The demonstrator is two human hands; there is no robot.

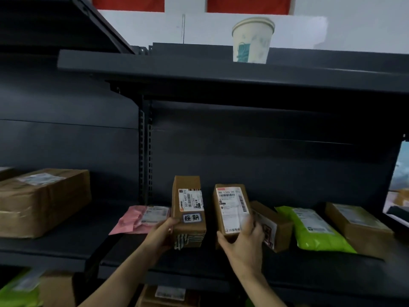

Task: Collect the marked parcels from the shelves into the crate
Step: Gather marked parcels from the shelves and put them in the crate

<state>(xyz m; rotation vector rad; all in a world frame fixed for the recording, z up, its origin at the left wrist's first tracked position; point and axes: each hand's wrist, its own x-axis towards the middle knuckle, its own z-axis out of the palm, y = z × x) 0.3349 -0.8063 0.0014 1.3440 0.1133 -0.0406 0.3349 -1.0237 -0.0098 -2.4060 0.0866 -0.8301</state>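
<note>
At the far left of the dark shelf (66, 247) a large brown carton (42, 202) lay flat, well apart from the action; next along, a pink mailer (137, 220) rested just beside the left hand (161, 237); that hand was closed around the lower left edge of a small brown parcel (189, 211), held upright with its long axis vertical and its label facing the camera; a white tag with handwritten characters (192, 217), apparently the mark, sat low on its front; to its right the right hand (243, 240) gripped a second brown parcel (231, 209) from below, fingers wrapped over its lower right corner, the box also on end and tipped slightly leftward; no such tag could be seen on it, though the fingers hid part of the face; touching that hand from behind, another small carton (274, 227) lay on the shelf, then a green mailer (314, 231) and, at the far right, one more brown box (356, 224); a paper cup (252, 39) stood on the shelf above; the crate was not in view, so the tagged parcel would have had to travel off the shelf, toward the person or downward; judged from this, the left hand, already holding it, was the one placed to carry it, while the right-hand parcel looked likely to stay
</note>
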